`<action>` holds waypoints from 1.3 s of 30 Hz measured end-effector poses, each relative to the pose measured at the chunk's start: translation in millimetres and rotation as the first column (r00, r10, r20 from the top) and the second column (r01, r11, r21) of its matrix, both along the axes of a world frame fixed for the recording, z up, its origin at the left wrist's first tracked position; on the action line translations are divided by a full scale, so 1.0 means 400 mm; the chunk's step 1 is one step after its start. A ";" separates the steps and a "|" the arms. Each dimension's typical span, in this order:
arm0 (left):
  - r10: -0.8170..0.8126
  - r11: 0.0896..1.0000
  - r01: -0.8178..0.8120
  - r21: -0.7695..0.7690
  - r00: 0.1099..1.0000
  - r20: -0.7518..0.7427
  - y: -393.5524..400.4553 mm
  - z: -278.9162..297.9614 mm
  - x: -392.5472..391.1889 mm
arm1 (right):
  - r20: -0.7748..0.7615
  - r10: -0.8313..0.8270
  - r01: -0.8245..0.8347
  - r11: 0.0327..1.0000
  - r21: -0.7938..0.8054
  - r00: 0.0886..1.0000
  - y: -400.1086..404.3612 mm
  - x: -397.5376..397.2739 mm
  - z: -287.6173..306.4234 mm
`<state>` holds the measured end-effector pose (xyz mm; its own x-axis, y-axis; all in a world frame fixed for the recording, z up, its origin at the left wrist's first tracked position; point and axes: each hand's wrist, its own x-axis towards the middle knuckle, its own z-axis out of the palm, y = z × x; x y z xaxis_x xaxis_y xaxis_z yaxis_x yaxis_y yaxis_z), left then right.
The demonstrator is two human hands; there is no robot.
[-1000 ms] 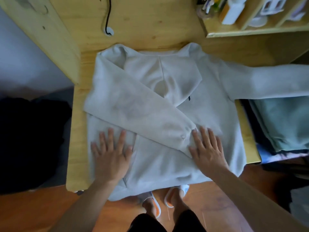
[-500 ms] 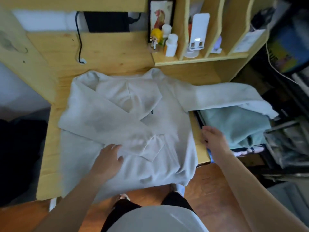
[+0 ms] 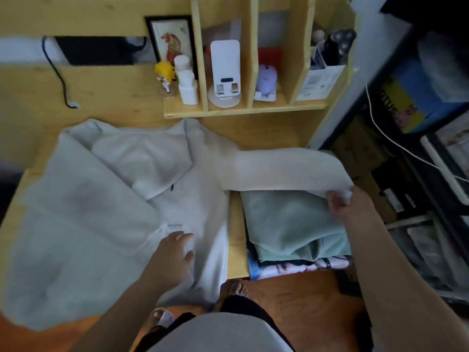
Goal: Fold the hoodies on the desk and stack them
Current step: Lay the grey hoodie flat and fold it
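Since half a second ago, the right hand [image 3: 341, 203] has been travelling outward from the desk edge to the cuff of the outstretched sleeve [image 3: 284, 171], and it is now pinching that cuff, fingers curled round the pale fabric at the sleeve's far end. From that grip the sleeve is running back to the shoulder of the white hoodie [image 3: 101, 199], passing over the top edge of a folded green garment [image 3: 291, 224] that is lying on a pile just beside the desk's right edge. The left hand [image 3: 175, 255] has been sliding rightward across the hoodie; its fingers are lying relaxed and slightly bent, pressing on the lower body of the hoodie, right beside the cuff of the other sleeve [image 3: 96, 196], and gripping nothing. That other sleeve is lying folded diagonally across the hoodie's chest. The hoodie itself is spreading flat over most of the wooden desk [image 3: 236, 237], its hem hanging over the near edge and its hood lying toward the back. Behind the hoodie, a wooden shelf [image 3: 243, 110] is holding a white bottle [image 3: 186, 82], a small yellow-haired figurine [image 3: 166, 76], a white stand [image 3: 224, 72] and a purple mouse [image 3: 266, 78]. A black cable [image 3: 59, 77] is hanging down behind the hoodie's left shoulder.
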<state>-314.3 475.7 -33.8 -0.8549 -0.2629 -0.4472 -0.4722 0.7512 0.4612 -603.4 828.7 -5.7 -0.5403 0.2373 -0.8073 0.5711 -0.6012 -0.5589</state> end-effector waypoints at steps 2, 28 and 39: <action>-0.020 1.000 0.020 0.012 0.999 -0.042 0.030 0.035 -0.035 | 0.023 0.016 -0.017 0.998 0.053 1.000 0.023 -0.022 -0.018; -0.381 0.813 0.299 -0.499 0.922 -0.067 0.280 0.021 -0.501 | 0.052 0.099 -0.096 0.994 -0.045 0.994 0.088 0.019 0.017; 0.221 0.921 -0.146 0.361 0.959 -0.177 0.201 0.079 -0.339 | -0.157 0.013 -0.063 0.947 -0.315 0.987 -0.017 -0.072 0.054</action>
<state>-449.8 556.0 -2.2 -0.8903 -0.2877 -0.3529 -0.4501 0.4394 0.7774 -632.1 822.0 15.8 -0.6655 -0.0411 -0.7453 0.5207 -0.7410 -0.4240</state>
